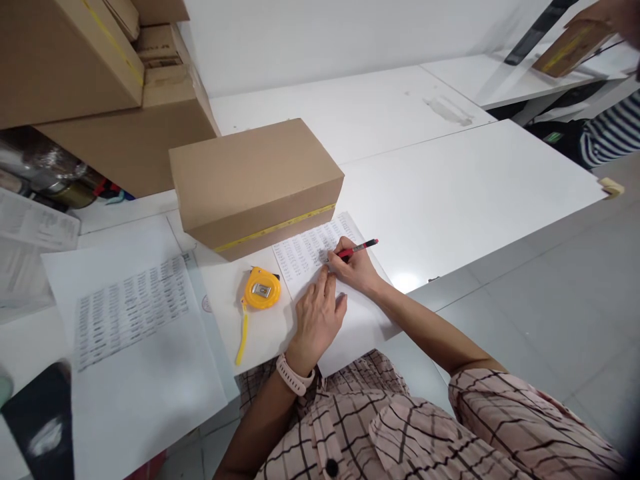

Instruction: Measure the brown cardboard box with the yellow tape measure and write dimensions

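Observation:
My right hand (354,267) grips a red and black pen (361,247), its tip down on a sheet of paper (350,333) covered with rows of small writing in its upper part. Flat on that same sheet lies my left hand (320,310), fingers stretched out just below the pen tip. A yellow tape measure (261,289) rests on the table to the left of my left hand, a short yellow strip hanging from it. Behind the paper stands a closed cardboard box (257,183) with a yellow strip along its lower front edge.
More written sheets (145,373) lie at the left, beside a dark object (40,420). Large cardboard boxes (145,133) are stacked at the back left. The white table (450,180) runs right to its edge. At far right, another person's hand (600,13) touches a small box (573,50).

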### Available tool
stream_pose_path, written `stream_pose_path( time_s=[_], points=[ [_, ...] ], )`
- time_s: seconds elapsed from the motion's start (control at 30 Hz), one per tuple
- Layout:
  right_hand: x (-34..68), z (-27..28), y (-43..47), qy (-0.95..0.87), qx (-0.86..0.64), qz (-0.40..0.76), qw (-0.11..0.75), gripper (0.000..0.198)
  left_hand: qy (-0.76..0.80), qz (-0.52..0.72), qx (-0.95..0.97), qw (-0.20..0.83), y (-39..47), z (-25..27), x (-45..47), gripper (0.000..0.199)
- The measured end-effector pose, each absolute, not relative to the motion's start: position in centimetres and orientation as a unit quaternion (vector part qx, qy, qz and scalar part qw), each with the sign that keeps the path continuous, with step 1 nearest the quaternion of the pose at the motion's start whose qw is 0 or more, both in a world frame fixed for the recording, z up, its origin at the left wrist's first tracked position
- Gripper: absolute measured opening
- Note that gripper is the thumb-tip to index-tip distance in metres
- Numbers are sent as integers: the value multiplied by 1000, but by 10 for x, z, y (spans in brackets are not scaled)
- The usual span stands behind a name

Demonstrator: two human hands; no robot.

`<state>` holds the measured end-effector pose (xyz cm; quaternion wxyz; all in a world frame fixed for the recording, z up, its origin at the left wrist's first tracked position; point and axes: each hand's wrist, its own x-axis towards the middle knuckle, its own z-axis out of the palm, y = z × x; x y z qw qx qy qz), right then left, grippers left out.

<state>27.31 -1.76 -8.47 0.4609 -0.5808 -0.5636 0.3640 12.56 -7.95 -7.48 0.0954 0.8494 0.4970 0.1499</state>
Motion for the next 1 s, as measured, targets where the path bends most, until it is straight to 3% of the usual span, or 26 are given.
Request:
stream_pose_path(
  time_s=[1.0],
  points=[
    [274, -80, -16, -558, -588, 356, 465, 24, 495, 182, 842, 111, -80, -76, 125, 40]
  ],
)
